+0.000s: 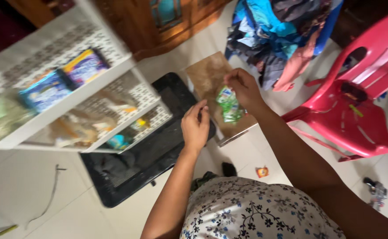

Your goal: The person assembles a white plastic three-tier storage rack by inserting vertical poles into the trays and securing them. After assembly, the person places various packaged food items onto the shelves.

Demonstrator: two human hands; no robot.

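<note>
Standing at the far left, a white perforated shelf rack (114, 62) holds blue packets (65, 79) on its tiers. Beside it a black flat panel (149, 150) lies on the pale floor. The left hand (195, 126) hovers with fingers loosely curled, holding nothing. The right hand (243, 86) pinches a green-and-white plastic sachet (228, 104) hanging over a brown board (209, 75). A red plastic chair (362, 102) stands rightmost.

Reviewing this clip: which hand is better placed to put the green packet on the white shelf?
Probably the right hand: it already pinches the green packet. The left hand is empty, though nearer the white shelf.
</note>
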